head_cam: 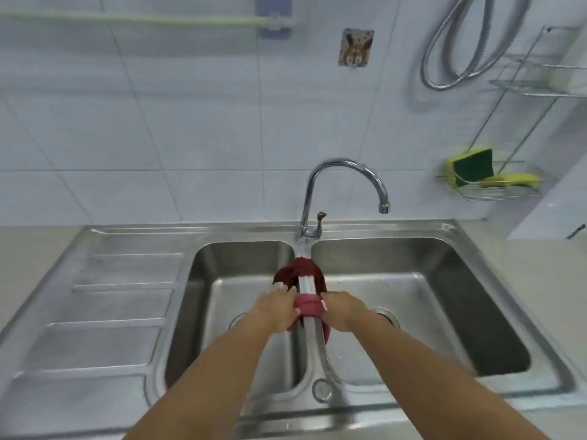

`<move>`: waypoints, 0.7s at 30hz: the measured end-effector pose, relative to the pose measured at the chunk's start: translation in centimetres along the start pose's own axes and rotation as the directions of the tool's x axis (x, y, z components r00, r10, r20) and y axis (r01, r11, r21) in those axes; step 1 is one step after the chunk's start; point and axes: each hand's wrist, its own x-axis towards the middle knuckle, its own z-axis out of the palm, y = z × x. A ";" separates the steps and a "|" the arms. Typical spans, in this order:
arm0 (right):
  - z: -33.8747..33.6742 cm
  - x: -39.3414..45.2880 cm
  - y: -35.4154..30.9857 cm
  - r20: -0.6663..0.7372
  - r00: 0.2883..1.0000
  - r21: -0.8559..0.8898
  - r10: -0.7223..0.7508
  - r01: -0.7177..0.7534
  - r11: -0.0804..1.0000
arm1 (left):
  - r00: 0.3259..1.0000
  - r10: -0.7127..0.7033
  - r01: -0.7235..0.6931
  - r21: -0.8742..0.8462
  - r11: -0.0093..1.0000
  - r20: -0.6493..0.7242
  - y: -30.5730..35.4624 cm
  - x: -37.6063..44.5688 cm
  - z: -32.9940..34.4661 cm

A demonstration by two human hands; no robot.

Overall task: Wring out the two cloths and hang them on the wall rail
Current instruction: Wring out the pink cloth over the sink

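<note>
Over the divider [307, 312] between the two basins, I have both hands on the cloths. My left hand [275, 308] is curled against the left side of the pink cloth [309, 308], thumb touching it, fingers reaching toward the dark red cloth [300, 273] just beyond. My right hand [341, 308] presses the pink cloth from the right; I cannot tell how tightly either hand grips. Both cloths lie draped across the divider, the dark red one farther, near the tap [343, 185]. Far up on the left wall runs the rail [143, 20]. Sponges [473, 168] sit in a rack [495, 192] at right.
</note>
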 end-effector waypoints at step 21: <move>5.0 -1.4 2.1 -0.265 0.963 0.483 0.044 0.093 0.871 | 0.973 -0.099 0.045 -0.248 0.968 -0.209 3.2 2.4 2.2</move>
